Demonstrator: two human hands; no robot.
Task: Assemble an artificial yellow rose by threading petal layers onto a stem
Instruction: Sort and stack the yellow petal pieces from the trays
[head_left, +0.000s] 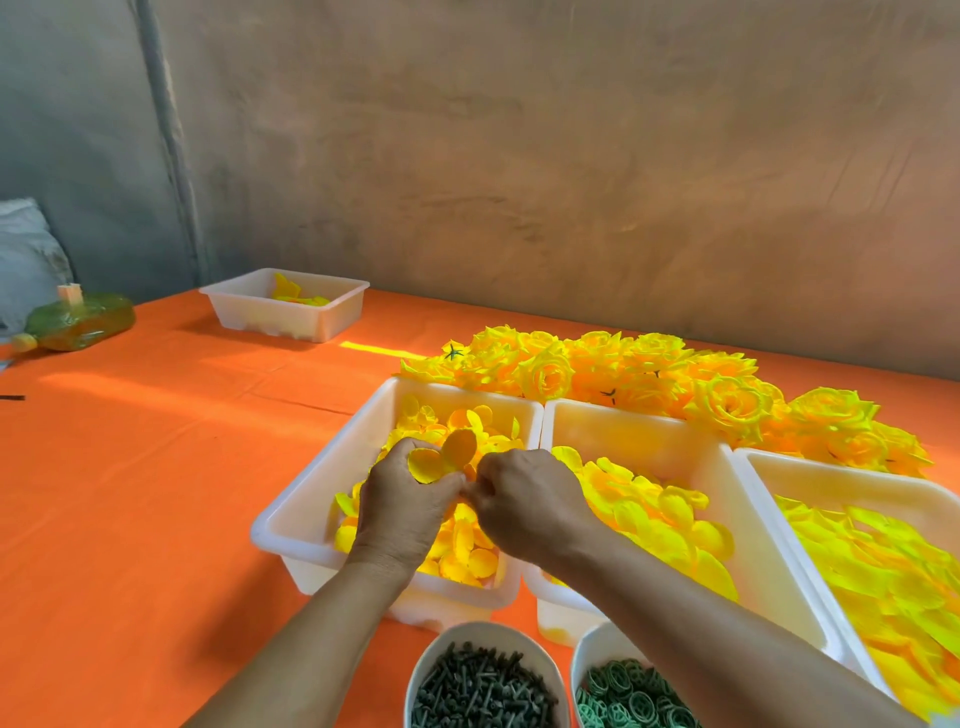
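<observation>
Holding a yellow petal layer (442, 457) over the leftmost tub (310, 501), centre of the frame.
The left hand (405, 501) pinches the layer, two petals standing above its fingers; the right hand (524, 499) meets it with fingers curled at the layer's base, and I cannot tell whether they clamp anything. Finished roses (623, 374) lie heaped beyond the tub, right of centre; bowls (439, 642) of dark stems (483, 686) and green rings (628, 699) sit at the bottom edge.
</observation>
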